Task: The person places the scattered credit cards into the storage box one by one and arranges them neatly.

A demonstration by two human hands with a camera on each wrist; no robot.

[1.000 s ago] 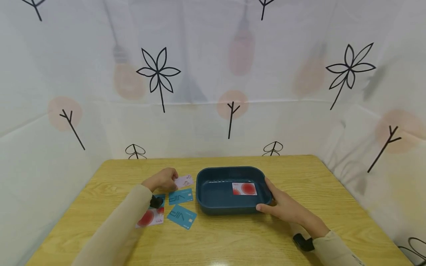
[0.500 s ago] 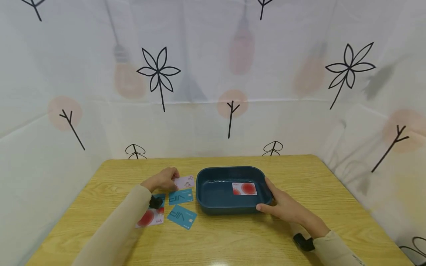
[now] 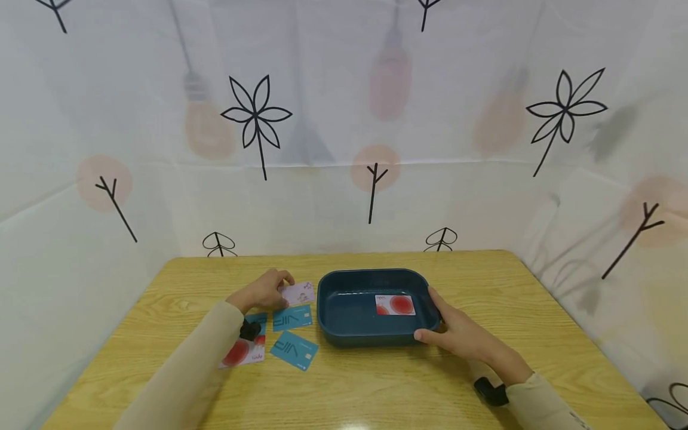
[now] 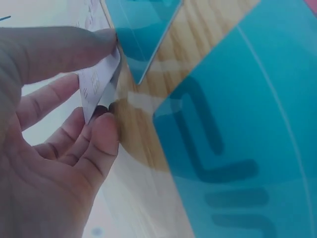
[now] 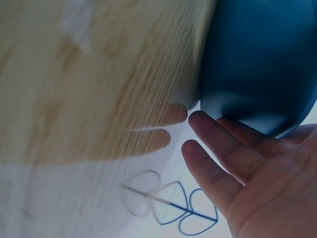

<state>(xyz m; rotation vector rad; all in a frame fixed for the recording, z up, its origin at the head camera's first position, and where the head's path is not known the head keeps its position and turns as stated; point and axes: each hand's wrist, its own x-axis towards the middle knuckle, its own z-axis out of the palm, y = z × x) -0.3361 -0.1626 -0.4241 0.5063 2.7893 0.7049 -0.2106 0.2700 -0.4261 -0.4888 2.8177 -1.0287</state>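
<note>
In the head view my left hand [image 3: 264,291] pinches the left end of a pale pink card [image 3: 298,293] with a small printed figure. The left wrist view shows this card [image 4: 94,87] tilted between thumb and fingers, close to the table. Two blue VIP cards, an upper card [image 3: 292,318] and a lower card [image 3: 294,350], lie just below it. My right hand [image 3: 457,331] rests against the right end of a dark blue tray [image 3: 344,341], thumb near the front rim, fingers extended along the outer side. Inside the tray lies a red-and-white card [image 3: 395,305].
Another red-and-white card [image 3: 250,350] lies by the left wrist, partly covered by the sleeve [image 3: 183,367]. A blue card [image 3: 260,322] beside it is mostly hidden. The wooden table [image 3: 371,388] ends at a white patterned cloth [image 3: 317,209] behind.
The pale pink card has shifted very slightly, and the left fingers over it have moved a little. My right hand and the tray stay in place.
</note>
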